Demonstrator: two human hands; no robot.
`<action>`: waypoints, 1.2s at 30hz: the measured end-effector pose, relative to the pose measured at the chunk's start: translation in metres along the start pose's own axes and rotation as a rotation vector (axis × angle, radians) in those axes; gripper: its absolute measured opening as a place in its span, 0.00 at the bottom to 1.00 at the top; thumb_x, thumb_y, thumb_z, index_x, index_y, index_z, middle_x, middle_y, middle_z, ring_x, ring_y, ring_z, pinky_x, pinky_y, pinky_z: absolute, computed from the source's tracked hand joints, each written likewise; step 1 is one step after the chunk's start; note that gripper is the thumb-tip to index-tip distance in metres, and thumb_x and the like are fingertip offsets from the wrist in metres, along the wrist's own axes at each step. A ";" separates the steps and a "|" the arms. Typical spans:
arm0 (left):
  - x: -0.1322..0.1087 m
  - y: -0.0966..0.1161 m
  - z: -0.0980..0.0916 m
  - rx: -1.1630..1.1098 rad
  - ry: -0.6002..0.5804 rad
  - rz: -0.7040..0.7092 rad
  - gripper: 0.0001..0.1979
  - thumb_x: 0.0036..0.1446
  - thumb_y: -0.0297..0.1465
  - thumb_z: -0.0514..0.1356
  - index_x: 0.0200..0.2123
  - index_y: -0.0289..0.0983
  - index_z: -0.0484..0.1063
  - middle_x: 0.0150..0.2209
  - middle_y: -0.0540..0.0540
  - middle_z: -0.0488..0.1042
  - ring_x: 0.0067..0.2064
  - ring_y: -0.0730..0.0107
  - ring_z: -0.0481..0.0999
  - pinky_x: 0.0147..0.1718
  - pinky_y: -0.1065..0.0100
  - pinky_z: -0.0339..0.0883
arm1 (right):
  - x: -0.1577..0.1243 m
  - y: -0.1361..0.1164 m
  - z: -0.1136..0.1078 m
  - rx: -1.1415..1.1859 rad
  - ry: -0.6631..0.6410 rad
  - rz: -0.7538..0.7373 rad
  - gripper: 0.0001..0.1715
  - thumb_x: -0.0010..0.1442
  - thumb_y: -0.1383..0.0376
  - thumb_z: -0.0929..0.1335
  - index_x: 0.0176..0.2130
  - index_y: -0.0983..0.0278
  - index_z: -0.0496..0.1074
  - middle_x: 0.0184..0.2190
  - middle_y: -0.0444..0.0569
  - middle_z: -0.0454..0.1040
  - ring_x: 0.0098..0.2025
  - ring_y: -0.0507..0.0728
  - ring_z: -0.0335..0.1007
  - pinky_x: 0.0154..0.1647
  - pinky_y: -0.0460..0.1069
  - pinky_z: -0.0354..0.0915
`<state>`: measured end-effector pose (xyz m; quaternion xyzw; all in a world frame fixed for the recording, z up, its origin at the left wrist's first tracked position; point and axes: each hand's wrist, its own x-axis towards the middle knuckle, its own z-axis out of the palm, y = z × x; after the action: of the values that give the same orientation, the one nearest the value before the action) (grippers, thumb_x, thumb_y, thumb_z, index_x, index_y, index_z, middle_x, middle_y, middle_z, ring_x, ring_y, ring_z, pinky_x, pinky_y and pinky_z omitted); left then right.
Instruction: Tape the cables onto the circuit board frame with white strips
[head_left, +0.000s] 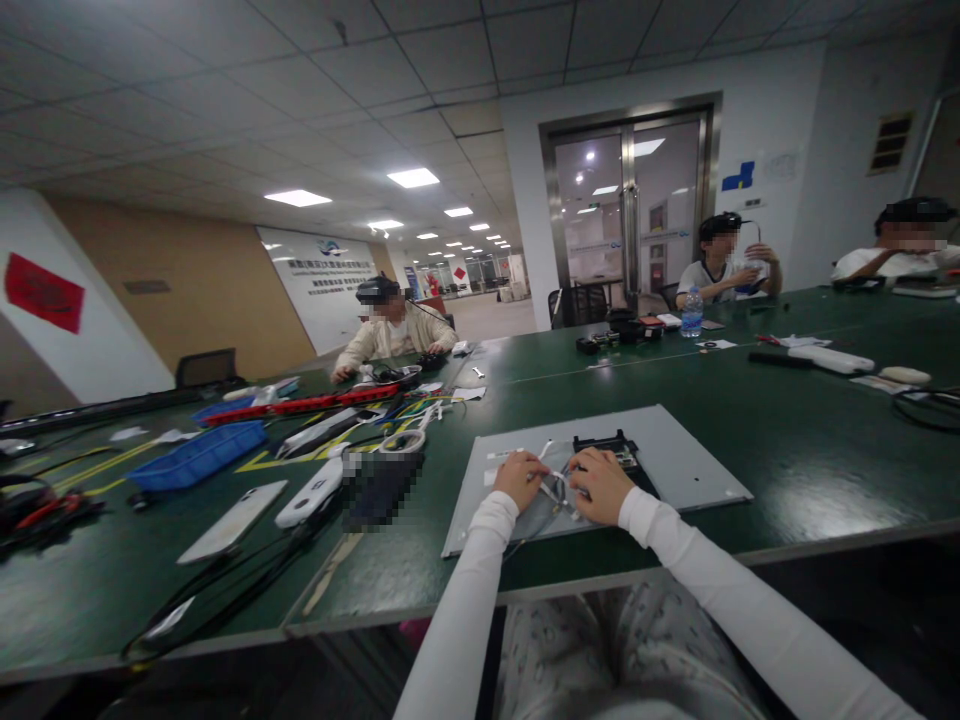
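A flat grey panel [686,475] lies on the green table in front of me, with a black component [626,450] on its back part and thin cables [553,490] on its middle. My left hand [520,476] is over the panel's left half, its fingers bent together at the cables. Just right of it, my right hand [600,484] has curled fingers at the same cables, beside the black component. What exactly each set of fingertips pinches is too small to make out.
On the green table [397,570] to the left lie a white phone [234,520], a white device [309,492], a blue tray [196,455] and many cables. A water bottle [691,314] stands at the back right. Several people sit at the table's far side.
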<state>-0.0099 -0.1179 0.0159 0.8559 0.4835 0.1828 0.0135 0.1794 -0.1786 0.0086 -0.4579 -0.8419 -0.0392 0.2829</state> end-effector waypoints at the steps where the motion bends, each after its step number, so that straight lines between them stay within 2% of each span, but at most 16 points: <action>1: 0.000 0.000 0.000 0.002 -0.001 -0.001 0.13 0.46 0.25 0.53 0.33 0.43 0.74 0.37 0.48 0.69 0.44 0.66 0.64 0.46 0.64 0.56 | 0.000 0.000 0.000 0.002 0.002 0.001 0.06 0.44 0.66 0.64 0.26 0.64 0.69 0.39 0.48 0.65 0.45 0.57 0.50 0.42 0.53 0.45; 13: 0.000 -0.003 0.000 0.046 0.012 -0.037 0.13 0.48 0.25 0.52 0.33 0.43 0.74 0.37 0.48 0.70 0.45 0.66 0.63 0.46 0.64 0.56 | -0.004 0.003 -0.002 0.024 0.050 -0.021 0.08 0.46 0.70 0.62 0.21 0.65 0.69 0.37 0.46 0.67 0.43 0.55 0.53 0.43 0.53 0.46; 18: -0.001 -0.003 0.001 0.067 0.030 -0.052 0.13 0.47 0.25 0.53 0.33 0.44 0.73 0.38 0.49 0.69 0.46 0.66 0.62 0.46 0.64 0.55 | -0.007 0.003 -0.004 0.036 0.058 0.002 0.08 0.45 0.69 0.63 0.27 0.62 0.71 0.37 0.46 0.67 0.44 0.56 0.52 0.43 0.53 0.46; 21: -0.001 -0.004 0.002 0.083 0.047 -0.064 0.12 0.48 0.26 0.53 0.32 0.44 0.73 0.38 0.50 0.69 0.46 0.66 0.62 0.45 0.64 0.55 | -0.007 0.002 -0.003 0.027 0.035 0.007 0.08 0.45 0.68 0.63 0.27 0.62 0.71 0.39 0.46 0.66 0.45 0.57 0.51 0.43 0.53 0.46; 25: -0.002 -0.005 -0.001 0.102 0.082 -0.140 0.11 0.49 0.26 0.51 0.32 0.43 0.73 0.39 0.49 0.69 0.46 0.64 0.62 0.43 0.63 0.56 | -0.006 0.001 -0.004 0.012 0.025 0.012 0.07 0.46 0.69 0.63 0.23 0.64 0.70 0.39 0.46 0.66 0.45 0.56 0.52 0.43 0.53 0.46; 30: -0.003 -0.006 -0.007 0.108 0.097 -0.250 0.17 0.47 0.20 0.50 0.35 0.42 0.71 0.42 0.49 0.70 0.48 0.64 0.61 0.43 0.62 0.55 | -0.007 0.001 -0.008 0.023 0.050 0.021 0.07 0.47 0.70 0.62 0.22 0.64 0.69 0.38 0.46 0.67 0.44 0.56 0.53 0.43 0.52 0.46; 36: -0.003 -0.001 -0.007 0.038 0.075 -0.066 0.19 0.41 0.16 0.49 0.28 0.42 0.73 0.39 0.51 0.71 0.47 0.66 0.61 0.47 0.62 0.52 | -0.007 0.002 -0.008 0.042 0.095 0.038 0.07 0.48 0.71 0.62 0.24 0.64 0.69 0.37 0.46 0.68 0.43 0.56 0.53 0.43 0.52 0.47</action>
<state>-0.0145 -0.1207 0.0210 0.8321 0.5150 0.2052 -0.0149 0.1874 -0.1851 0.0112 -0.4653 -0.8194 -0.0376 0.3327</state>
